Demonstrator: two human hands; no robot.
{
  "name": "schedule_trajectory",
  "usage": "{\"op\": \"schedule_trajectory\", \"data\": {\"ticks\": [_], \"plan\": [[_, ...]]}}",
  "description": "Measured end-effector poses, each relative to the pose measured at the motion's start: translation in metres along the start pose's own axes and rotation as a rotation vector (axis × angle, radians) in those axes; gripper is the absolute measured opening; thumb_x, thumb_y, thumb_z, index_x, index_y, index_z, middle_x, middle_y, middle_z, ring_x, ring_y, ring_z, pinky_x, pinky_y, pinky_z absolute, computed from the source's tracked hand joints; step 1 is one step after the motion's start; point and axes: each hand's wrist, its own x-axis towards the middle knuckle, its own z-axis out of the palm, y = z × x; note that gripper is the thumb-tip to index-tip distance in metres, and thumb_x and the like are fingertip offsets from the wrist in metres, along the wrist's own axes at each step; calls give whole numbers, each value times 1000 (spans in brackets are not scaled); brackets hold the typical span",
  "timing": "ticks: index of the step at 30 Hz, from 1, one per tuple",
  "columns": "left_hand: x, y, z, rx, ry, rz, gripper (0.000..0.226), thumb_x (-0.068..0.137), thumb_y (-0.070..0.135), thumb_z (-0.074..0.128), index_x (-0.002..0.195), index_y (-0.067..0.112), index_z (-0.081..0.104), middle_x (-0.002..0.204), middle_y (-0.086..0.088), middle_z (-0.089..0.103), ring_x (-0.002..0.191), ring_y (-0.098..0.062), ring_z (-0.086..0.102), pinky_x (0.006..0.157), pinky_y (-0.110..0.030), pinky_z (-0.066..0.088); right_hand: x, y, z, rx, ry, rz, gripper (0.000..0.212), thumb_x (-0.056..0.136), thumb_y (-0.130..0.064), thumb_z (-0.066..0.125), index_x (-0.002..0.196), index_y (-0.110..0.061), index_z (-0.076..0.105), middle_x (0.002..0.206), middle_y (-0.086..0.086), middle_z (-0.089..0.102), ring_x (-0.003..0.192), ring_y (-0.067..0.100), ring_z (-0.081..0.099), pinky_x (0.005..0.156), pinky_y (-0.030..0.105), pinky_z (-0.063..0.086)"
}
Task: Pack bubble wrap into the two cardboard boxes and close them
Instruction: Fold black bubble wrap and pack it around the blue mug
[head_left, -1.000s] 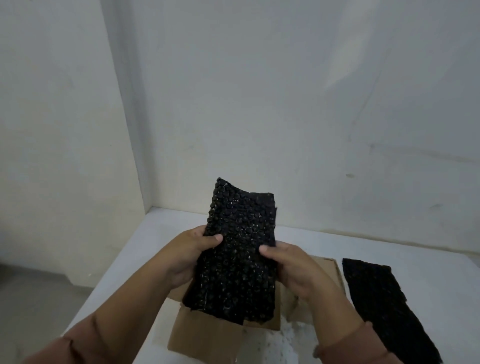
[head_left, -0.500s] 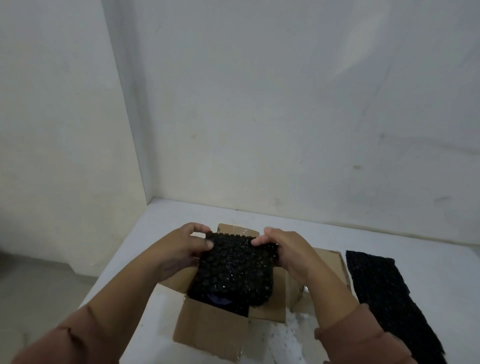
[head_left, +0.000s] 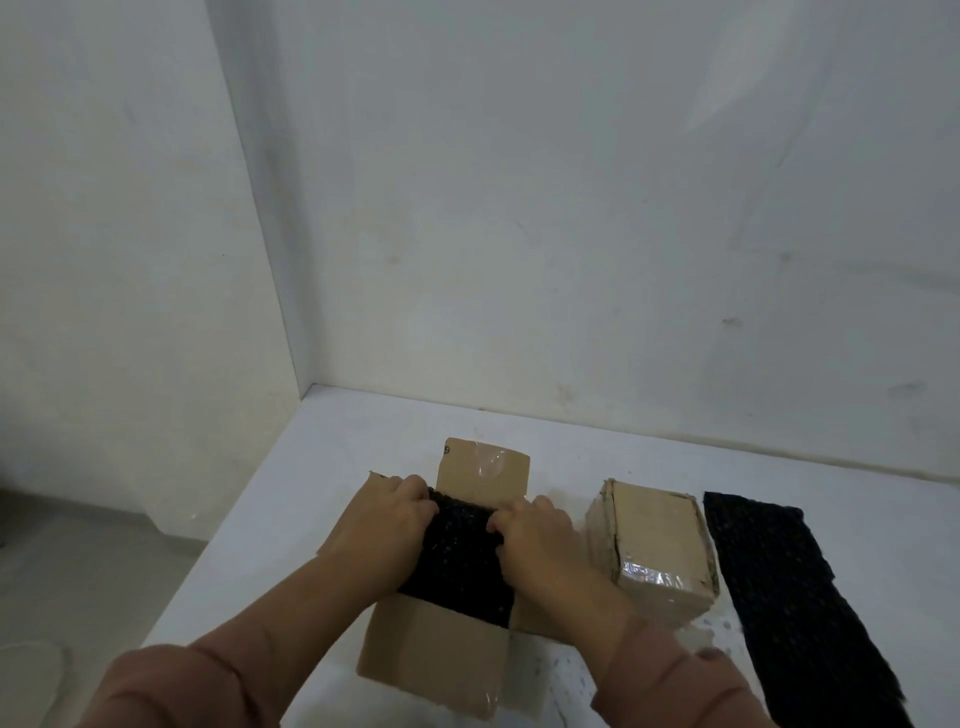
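An open cardboard box (head_left: 431, 660) stands on the white table (head_left: 322, 467), its flaps spread outward. A folded piece of black bubble wrap (head_left: 462, 566) fills its opening. My left hand (head_left: 384, 530) presses on the wrap's left side and my right hand (head_left: 540, 540) on its right side, fingers curled over its far edge. A second cardboard box (head_left: 654, 551), closed and taped, stands just to the right. Beyond it a long flat strip of black bubble wrap (head_left: 789, 597) lies on the table.
The table sits in a corner, with white walls (head_left: 571, 208) close behind and to the left. Its left edge drops to a grey floor (head_left: 78, 561). The far flap of the open box (head_left: 483, 467) stands up toward the back wall.
The bubble wrap was held upright above the box, then folded and lowered; it now sits pressed into the box under both hands. The view has tilted, showing the second box.
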Motion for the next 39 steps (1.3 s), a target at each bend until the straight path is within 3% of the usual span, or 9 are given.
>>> {"op": "schedule_trajectory", "data": {"ticks": [3,6,9,13,21,25,29,34,39], "plan": [[-8,7,-12,43,-92,42,40,63,29,47,94,26,73,107,5,64,92,-18,61,89,-29,41,-8,-5,-2,-124,72,-61,26,86,-13,48,110,-16,58,122,6,48,109,28,40,88,38,33],[-10,6,-18,72,-188,80,63,74,34,42,134,20,49,144,-2,38,134,-23,33,113,-36,19,-12,-15,-7,-157,24,-117,28,88,-22,47,113,-12,56,125,8,46,115,27,39,94,39,28],[-9,9,-24,201,-262,98,63,81,36,50,141,21,38,149,-3,29,140,-24,19,117,-41,10,-12,-20,-6,-291,-194,-113,58,85,-42,52,133,-11,42,136,14,40,124,31,36,106,46,21],[-5,18,-25,206,-368,46,62,85,34,54,142,20,35,148,-4,29,144,-27,12,116,-52,4,-9,-17,-3,-398,-188,-124,67,88,-32,53,143,-6,25,144,17,32,134,34,28,114,55,4],[-3,31,-18,221,-419,-20,60,85,33,55,141,22,34,147,-4,33,143,-28,11,112,-60,6,-9,-16,9,-388,-192,-96,61,94,-21,36,147,-1,14,151,19,23,143,32,15,113,58,-10],[-2,35,-26,154,-478,-83,54,86,29,53,138,25,38,147,0,34,145,-27,8,111,-64,0,-13,-1,2,-193,-210,-151,66,91,-25,48,148,-9,17,155,12,17,145,25,10,114,58,-5],[4,58,-50,114,-378,-160,40,88,18,44,126,29,50,140,4,43,143,-23,20,115,-59,4,-32,32,-20,359,47,-117,46,93,-25,51,137,-14,46,149,3,35,136,18,31,110,21,17],[33,134,-59,-497,-105,-139,28,86,5,44,93,29,56,107,7,52,107,-15,49,88,-22,40,-67,112,-38,641,573,85,24,83,-14,53,93,-7,73,94,3,66,93,9,57,83,3,36],[51,251,-45,-993,-233,-83,34,85,3,51,73,34,54,81,10,57,71,-6,52,58,-9,37,-117,231,-29,734,408,621,24,89,-12,54,109,-14,67,112,1,63,102,17,58,87,22,41]]}}
